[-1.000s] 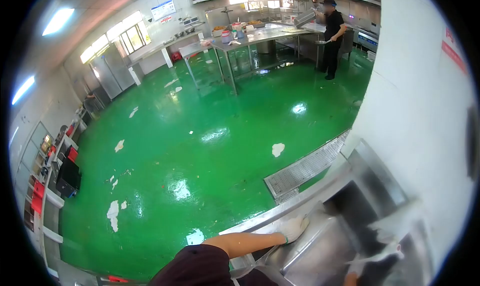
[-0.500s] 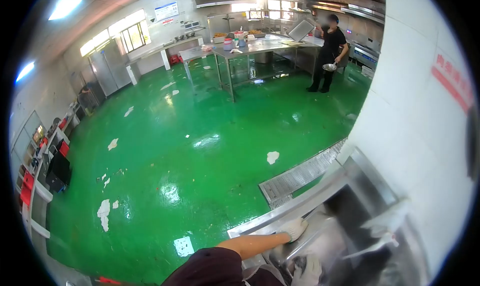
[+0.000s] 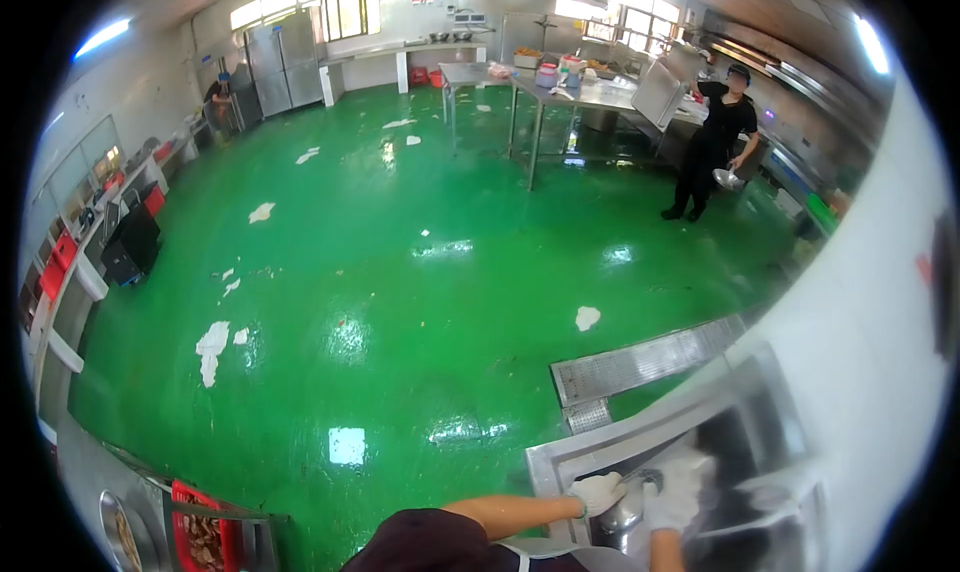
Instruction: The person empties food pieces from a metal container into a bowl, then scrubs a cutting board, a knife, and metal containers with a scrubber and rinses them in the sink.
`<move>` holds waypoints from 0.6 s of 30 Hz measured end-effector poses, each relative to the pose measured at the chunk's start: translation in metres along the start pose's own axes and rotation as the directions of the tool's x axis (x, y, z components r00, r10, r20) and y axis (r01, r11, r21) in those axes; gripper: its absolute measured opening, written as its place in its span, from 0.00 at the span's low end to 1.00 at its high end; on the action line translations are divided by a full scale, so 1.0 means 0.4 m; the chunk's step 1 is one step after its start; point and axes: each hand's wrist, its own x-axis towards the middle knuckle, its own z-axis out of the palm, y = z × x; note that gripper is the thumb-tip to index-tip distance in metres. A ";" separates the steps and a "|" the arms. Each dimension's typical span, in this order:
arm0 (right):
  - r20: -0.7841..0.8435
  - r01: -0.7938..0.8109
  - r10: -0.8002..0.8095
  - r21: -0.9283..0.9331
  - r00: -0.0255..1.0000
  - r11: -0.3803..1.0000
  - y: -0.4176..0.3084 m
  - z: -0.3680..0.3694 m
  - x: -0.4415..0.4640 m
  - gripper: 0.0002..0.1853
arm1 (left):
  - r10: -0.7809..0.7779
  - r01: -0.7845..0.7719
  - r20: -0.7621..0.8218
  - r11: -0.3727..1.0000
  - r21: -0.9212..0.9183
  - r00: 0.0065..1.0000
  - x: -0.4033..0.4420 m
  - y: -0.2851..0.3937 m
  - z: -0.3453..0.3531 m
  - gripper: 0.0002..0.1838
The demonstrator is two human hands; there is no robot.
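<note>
Both of my hands wear whitish gloves and work low in a stainless steel sink (image 3: 548,464). My left hand (image 3: 600,494) is closed at the edge of a shiny, rounded metal piece (image 3: 624,518), whose kind I cannot make out. Close by on the right, my right hand (image 3: 674,506) has its fingers bent near a small dark grey, metallic-looking thing (image 3: 650,477); what it grips is partly hidden. A blurred whitish patch (image 3: 690,464) lies just beyond the right hand. Whitish, film-like material (image 3: 775,497) hangs at the sink's right side.
Beyond the sink runs a metal drain grate (image 3: 650,357) in the wet green floor (image 3: 400,292). A person (image 3: 715,142) stands by a steel table (image 3: 590,92), holding a tray and a metal bowl. At lower left are a red crate (image 3: 190,502) and a round pan (image 3: 120,532).
My view has swung right, bringing the crate and pan in at lower left. My hands have come closer together, and the shiny rounded metal now shows between them.
</note>
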 end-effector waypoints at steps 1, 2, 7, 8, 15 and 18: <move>-0.048 -0.007 0.006 -0.006 0.999 1.000 0.003 0.012 -0.011 0.24 | -0.006 0.006 -0.005 1.000 0.000 1.000 -0.004 0.006 0.001 0.24; 0.006 -0.032 0.032 0.030 0.999 0.999 -0.011 -0.009 -0.017 0.25 | 0.000 0.000 -0.012 1.000 -0.006 1.000 -0.009 0.009 -0.002 0.24; -0.044 -0.036 0.038 0.065 0.998 0.997 -0.015 0.010 -0.032 0.25 | 0.049 -0.051 -0.053 0.998 -0.037 0.997 -0.005 -0.003 0.003 0.23; -0.042 -0.031 0.034 0.072 0.999 0.997 -0.015 0.010 -0.030 0.25 | 0.063 -0.065 -0.079 0.997 -0.031 0.995 -0.004 -0.004 0.006 0.22; -0.080 -0.041 0.050 0.116 0.996 0.992 0.008 -0.053 -0.029 0.22 | 0.081 -0.088 -0.110 0.995 -0.055 0.991 0.013 -0.023 0.026 0.20; -0.174 -0.041 0.059 0.108 0.983 0.993 0.188 -0.110 0.028 0.23 | 0.105 -0.112 -0.091 0.991 -0.070 0.990 0.028 -0.036 0.040 0.20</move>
